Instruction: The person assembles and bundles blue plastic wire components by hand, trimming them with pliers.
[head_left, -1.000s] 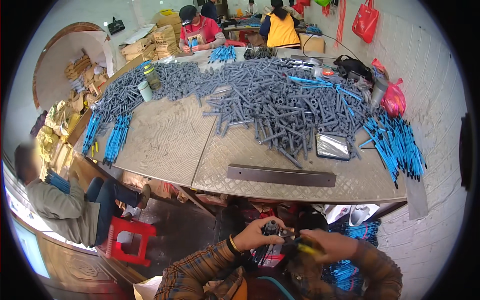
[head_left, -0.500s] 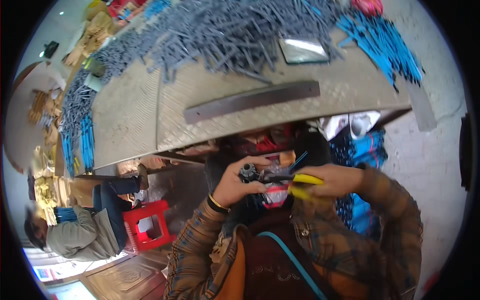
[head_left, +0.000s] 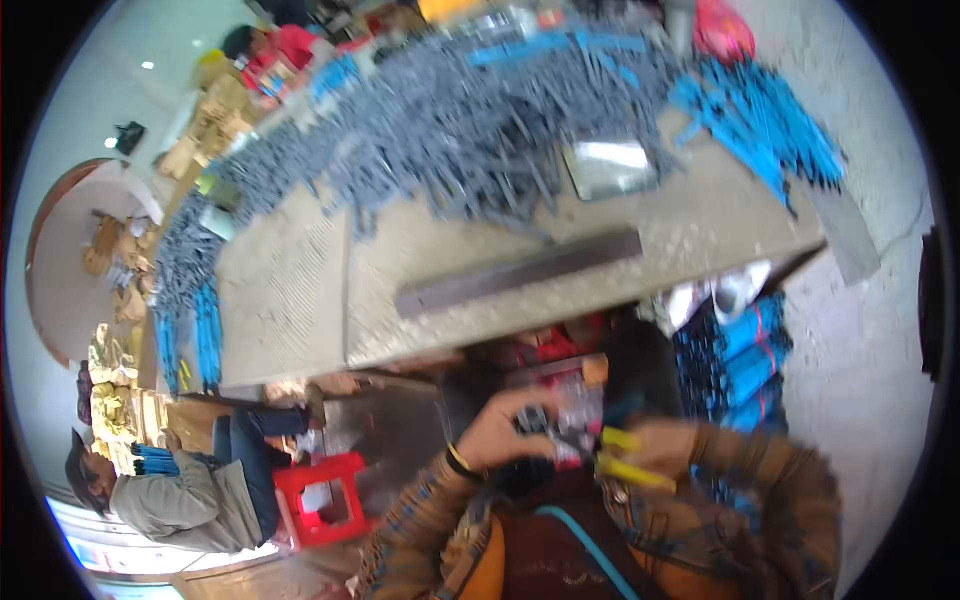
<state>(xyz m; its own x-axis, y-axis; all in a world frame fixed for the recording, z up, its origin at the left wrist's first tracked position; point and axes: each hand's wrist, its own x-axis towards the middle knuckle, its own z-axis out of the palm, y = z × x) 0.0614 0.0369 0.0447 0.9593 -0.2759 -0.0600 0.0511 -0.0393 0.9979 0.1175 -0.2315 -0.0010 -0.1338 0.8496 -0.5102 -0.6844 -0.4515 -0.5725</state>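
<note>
My left hand (head_left: 497,430) is raised below the table edge, its fingers closed on a small dark grey part (head_left: 537,419). My right hand (head_left: 655,443) sits close beside it, gripping a yellow-handled tool (head_left: 628,459) whose tip points toward that part. Both hands are blurred and held over my lap, above my patterned sleeves. A large heap of grey rod-like parts (head_left: 470,130) covers the far half of the metal table (head_left: 300,300).
A dark metal bar (head_left: 518,273) lies near the table's front edge, a shiny tray (head_left: 608,166) behind it. Blue parts (head_left: 765,125) lie at the right, more bundles (head_left: 750,350) under the table. A seated person (head_left: 190,490) and a red stool (head_left: 320,500) are at the left.
The view has swung and tilted, so the table now sits higher and slanted. My hands stay together with the small part and yellow tool, shifted slightly lower in the picture.
</note>
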